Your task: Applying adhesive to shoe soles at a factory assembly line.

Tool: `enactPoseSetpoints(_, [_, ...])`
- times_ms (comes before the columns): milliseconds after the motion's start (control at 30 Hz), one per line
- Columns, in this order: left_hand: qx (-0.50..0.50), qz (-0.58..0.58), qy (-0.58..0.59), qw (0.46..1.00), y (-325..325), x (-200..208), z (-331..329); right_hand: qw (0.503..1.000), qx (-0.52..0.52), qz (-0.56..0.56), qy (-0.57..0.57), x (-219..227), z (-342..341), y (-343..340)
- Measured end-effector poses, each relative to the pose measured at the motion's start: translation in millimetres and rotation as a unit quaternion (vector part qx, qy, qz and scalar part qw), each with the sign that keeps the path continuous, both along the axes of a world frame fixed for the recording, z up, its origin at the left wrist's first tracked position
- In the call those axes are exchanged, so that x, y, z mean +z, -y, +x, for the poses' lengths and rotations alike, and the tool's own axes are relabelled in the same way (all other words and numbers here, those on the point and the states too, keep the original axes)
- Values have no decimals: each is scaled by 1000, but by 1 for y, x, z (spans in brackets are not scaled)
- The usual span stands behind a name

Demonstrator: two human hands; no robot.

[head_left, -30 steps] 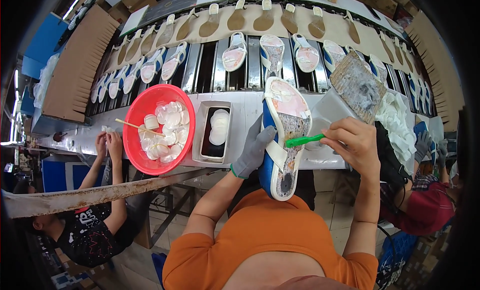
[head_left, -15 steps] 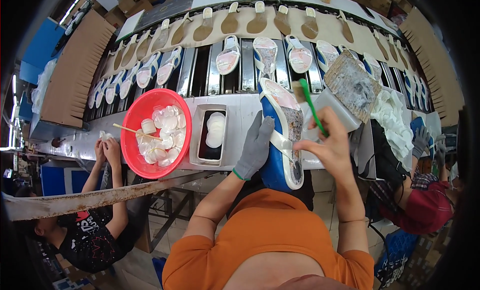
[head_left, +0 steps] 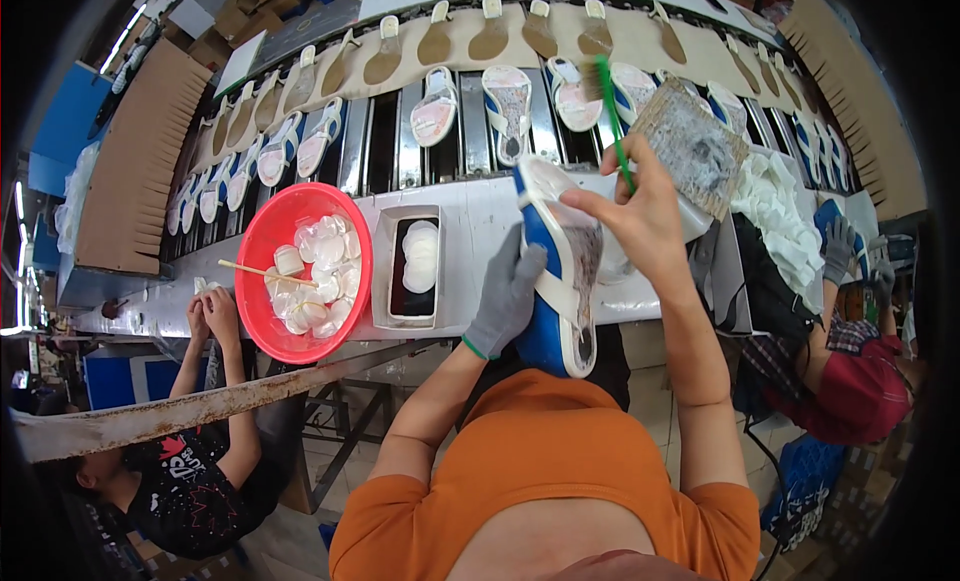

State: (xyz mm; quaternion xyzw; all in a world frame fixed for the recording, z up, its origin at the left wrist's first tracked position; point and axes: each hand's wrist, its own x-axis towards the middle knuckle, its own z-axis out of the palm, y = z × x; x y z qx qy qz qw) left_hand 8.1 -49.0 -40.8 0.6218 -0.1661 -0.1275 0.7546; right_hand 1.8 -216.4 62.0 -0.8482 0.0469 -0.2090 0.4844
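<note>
My left hand (head_left: 506,293), in a grey knit glove, grips a white-strapped sandal (head_left: 584,261) on a blue last. Its rough grey-brown underside faces up, the wider end pointing away from me. The white strap crosses next to my gloved fingers. In my bare right hand (head_left: 645,221) is a green-handled brush (head_left: 612,121), held upright with its bristles raised clear of the sandal. The right thumb and a fingertip are over the sandal's far part; whether they touch it I cannot tell. That far end looks whitish.
Left stand a red basin (head_left: 365,271) with clear-white round pieces and a stick, and a white box (head_left: 408,322) with stacked white discs. Ahead, sandals on lasts lie on a roller conveyor (head_left: 390,131), with tan soles behind. A glue-crusted board (head_left: 690,146) lies right. Co-workers sit either side.
My right hand has risen and moved away from me, lifting the brush off the sandal's side. The sandal has tilted slightly in my left hand. The whole view has shifted a little.
</note>
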Motion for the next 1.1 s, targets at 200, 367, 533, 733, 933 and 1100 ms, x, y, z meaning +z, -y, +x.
enactPoseSetpoints(200, [201,-186,19,962,-5,-24,25,970,31,224,-95,-29,-56,-3])
enactPoseSetpoints(367, [382,-12,241,892,-32,-65,33,927,87,310,-191,-40,-73,-36])
enactPoseSetpoints(533, [440,168,439,765,-33,-75,33,910,117,342,-203,-58,-65,-26])
enactPoseSetpoints(733, [322,41,182,928,-22,-14,30,985,-43,66,-150,-34,-52,3])
enactPoseSetpoints(933, [31,-151,-151,976,-33,-10,43,993,115,-37,-4,3,-53,11])
enactPoseSetpoints(1100, [0,-139,-154,978,-32,-12,41,975,178,-131,-10,6,-46,14])
